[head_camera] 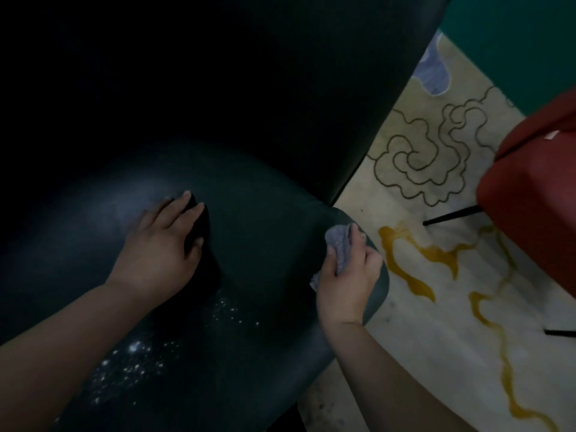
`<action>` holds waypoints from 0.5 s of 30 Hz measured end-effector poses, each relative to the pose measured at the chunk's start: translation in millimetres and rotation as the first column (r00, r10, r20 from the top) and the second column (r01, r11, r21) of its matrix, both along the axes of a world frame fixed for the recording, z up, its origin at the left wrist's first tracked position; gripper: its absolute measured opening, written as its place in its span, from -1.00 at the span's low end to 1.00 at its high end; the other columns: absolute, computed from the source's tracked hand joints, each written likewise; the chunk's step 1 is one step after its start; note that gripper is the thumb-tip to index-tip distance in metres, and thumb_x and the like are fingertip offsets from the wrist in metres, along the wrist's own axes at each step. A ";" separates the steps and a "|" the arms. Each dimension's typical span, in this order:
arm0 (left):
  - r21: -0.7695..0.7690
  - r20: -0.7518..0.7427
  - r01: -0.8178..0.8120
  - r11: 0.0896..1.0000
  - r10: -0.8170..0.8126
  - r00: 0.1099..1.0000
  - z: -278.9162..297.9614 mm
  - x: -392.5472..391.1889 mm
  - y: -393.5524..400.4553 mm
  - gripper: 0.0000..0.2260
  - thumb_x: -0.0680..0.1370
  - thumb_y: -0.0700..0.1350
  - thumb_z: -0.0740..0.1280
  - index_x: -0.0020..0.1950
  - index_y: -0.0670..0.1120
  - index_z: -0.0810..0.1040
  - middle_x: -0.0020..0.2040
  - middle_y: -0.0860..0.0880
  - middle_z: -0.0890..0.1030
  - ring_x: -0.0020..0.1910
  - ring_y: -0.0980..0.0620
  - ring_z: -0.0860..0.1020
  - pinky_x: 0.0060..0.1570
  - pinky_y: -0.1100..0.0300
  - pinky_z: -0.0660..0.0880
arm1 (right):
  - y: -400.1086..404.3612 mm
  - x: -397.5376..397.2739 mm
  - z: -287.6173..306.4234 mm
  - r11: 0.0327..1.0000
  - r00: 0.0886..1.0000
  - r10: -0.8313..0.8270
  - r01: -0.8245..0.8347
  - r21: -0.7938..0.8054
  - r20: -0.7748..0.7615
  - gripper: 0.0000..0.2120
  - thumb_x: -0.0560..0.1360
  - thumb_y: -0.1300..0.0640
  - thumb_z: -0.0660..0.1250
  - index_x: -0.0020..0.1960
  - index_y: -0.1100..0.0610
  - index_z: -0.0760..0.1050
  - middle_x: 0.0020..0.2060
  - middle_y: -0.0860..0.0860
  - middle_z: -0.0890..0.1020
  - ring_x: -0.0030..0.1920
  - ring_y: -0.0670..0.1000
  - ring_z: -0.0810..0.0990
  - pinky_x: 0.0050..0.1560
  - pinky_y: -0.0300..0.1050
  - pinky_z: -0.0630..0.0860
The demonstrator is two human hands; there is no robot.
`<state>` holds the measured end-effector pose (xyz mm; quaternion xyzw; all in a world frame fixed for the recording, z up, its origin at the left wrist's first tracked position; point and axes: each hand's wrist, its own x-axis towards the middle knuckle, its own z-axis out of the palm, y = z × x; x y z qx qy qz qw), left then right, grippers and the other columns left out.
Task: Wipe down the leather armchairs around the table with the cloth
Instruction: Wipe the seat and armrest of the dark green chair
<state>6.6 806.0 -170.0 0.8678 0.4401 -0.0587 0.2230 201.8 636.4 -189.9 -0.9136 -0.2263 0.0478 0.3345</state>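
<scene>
A single wide-angle view from a camera worn on the person's head, looking steeply down and forward. It sits close above the dark armchair seat (255, 244), which fills the left and centre, with patterned floor (436, 275) along the right edge.

A strip of patterned floor (436, 275) is lying open between the dark armchair (265, 244) and the red chair (536, 194).

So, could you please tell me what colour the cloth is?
The cloth is grey, seen in the head view.
</scene>
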 end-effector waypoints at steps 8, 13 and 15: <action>0.041 0.005 0.045 0.998 -0.045 0.999 -5.6 -7.0 3.0 -0.47 0.52 -0.03 0.33 0.48 -0.05 0.33 0.51 -0.07 0.26 0.49 -0.14 0.16 0.43 -0.14 0.19 | 24.0 20.0 -17.8 0.992 0.993 -0.107 0.109 -0.056 0.040 -0.54 0.47 0.23 0.37 0.35 0.21 0.42 0.16 0.26 0.43 0.16 0.20 0.43 0.21 -0.04 0.33; 0.056 0.035 0.029 0.998 -0.031 0.999 -5.8 -4.7 1.1 -0.47 0.51 -0.05 0.36 0.46 -0.08 0.36 0.50 -0.10 0.28 0.48 -0.15 0.17 0.45 -0.11 0.16 | 32.5 35.7 -22.4 0.987 0.999 -0.033 0.028 -0.161 -0.026 -0.59 0.56 0.22 0.24 0.39 0.23 0.35 0.33 0.17 0.41 0.30 0.12 0.38 0.32 -0.18 0.21; 0.057 0.037 0.023 0.998 -0.025 0.999 -6.3 -3.9 0.9 -0.47 0.51 -0.05 0.35 0.47 -0.08 0.35 0.50 -0.09 0.27 0.49 -0.14 0.15 0.46 -0.08 0.13 | 40.4 44.3 -21.6 0.984 0.997 -0.025 0.012 -0.176 -0.075 -0.63 0.57 0.22 0.21 0.37 0.21 0.37 0.30 0.15 0.44 0.27 0.08 0.40 0.25 -0.25 0.22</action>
